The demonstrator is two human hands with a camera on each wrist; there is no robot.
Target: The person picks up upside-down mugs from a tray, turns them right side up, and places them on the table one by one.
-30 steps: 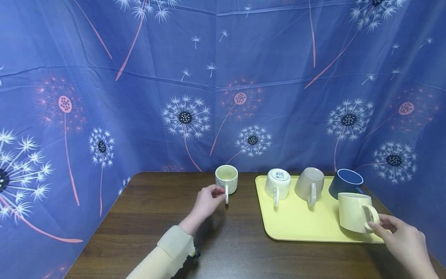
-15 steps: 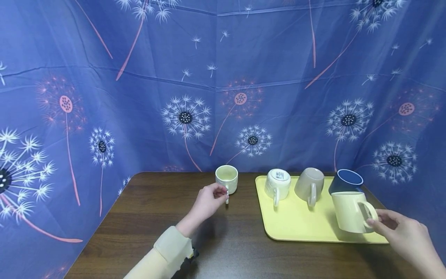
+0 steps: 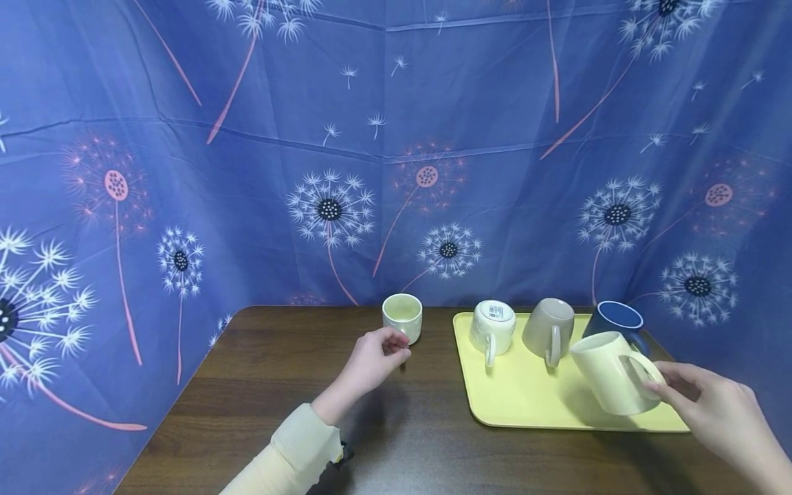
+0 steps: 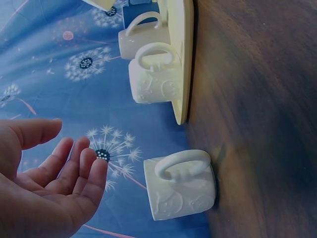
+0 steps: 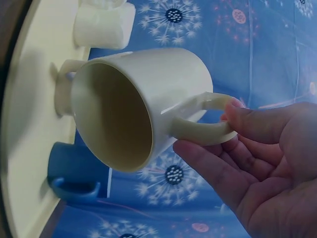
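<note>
My right hand [image 3: 720, 412] pinches the handle of a pale cream mug [image 3: 615, 378] and holds it above the tray's front right part. The mug is tilted, and in the right wrist view its mouth [image 5: 116, 119] is turned down toward the tray. On the left, a white embossed mug [image 3: 405, 323] stands upright on the table. My left hand [image 3: 374, 357] is beside its handle [image 4: 183, 163], fingers loosely curled around nothing; the left wrist view shows a gap between hand and mug.
The yellow tray [image 3: 520, 402] lies on the brown table [image 3: 260, 371]. Along its back stand an upside-down white mug [image 3: 493, 328], an upside-down grey mug [image 3: 547, 328] and an upright dark blue mug [image 3: 603, 333]. A blue dandelion-print curtain [image 3: 526, 227] hangs behind.
My left hand has let go of the white mug's handle, which it pinched earlier. The right hand has moved the cream mug left over the tray and tilted it more.
</note>
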